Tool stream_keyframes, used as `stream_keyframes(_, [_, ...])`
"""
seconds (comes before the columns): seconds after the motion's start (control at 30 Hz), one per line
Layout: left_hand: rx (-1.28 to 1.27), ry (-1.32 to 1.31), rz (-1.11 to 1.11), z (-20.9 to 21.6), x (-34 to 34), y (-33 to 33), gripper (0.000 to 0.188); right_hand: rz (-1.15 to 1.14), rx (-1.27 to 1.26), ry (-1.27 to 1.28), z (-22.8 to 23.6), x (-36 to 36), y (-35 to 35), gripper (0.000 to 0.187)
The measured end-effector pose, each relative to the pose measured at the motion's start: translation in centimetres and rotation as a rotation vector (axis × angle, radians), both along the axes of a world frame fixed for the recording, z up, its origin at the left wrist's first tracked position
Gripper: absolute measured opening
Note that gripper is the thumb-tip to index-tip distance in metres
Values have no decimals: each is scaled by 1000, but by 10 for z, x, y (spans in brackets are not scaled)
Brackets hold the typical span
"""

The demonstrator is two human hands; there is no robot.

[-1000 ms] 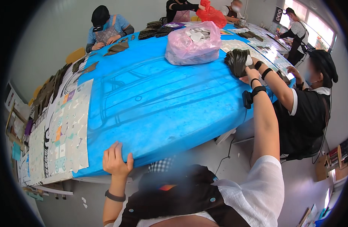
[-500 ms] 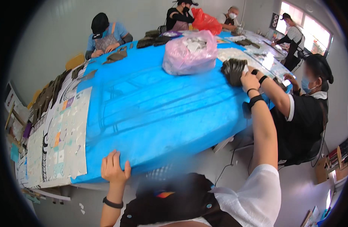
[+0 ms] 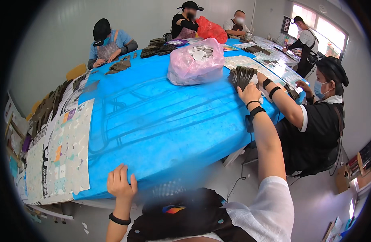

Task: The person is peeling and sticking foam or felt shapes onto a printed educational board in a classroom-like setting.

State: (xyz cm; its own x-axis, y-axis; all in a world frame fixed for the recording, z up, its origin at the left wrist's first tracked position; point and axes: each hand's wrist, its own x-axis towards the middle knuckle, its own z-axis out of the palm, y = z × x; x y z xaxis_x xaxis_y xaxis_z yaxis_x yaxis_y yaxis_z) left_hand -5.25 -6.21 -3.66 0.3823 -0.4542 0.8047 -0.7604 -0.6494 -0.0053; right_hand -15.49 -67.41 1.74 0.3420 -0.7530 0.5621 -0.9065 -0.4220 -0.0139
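Fingers stretched and thumb apart, my left hand [image 3: 121, 183] lies open on the near edge of the blue-covered table [image 3: 153, 125]. My right arm reaches out to the far right. There my right hand [image 3: 250, 93] is closed on the near end of a bundle of thin dark olive pieces [image 3: 242, 76], fanned out at its far end. A small white piece [image 3: 255, 79] shows beside my fingers; I cannot make out what it is. The forearm [image 3: 271, 86] of the co-worker on the right comes in close beside my right hand, and that person's fingers are partly hidden.
A pink plastic bag [image 3: 193, 70] of white scraps stands beyond the table's middle. Dark pieces [image 3: 119, 66] lie by a co-worker at the far left. Patterned sheets [image 3: 70, 149] cover the left side. Someone at the back handles a red bag [image 3: 211, 30]. The right co-worker sits close [image 3: 314, 129].
The whole view has shifted slightly. The dark bundle looks more fanned out and upright, with my right hand still at it. My left hand stays at the table edge.
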Motion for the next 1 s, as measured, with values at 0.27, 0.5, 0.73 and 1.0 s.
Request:
stream_keyframes(0.27, [16,-44,-63,-3,0,-6,31,29,134,0,5,2,6,87])
stream_keyframes(0.5, [43,-78,-43,-2,2,-7,37,99,133,-26,-3,9,-6,76])
stream_keyframes(0.73, [47,-103,-27,-2,2,-7,40,65,70,29,-6,25,-11,70])
stream_keyframes(1.0, [37,-104,-56,1,0,-6,39,34,45,166,-8,5,5,52])
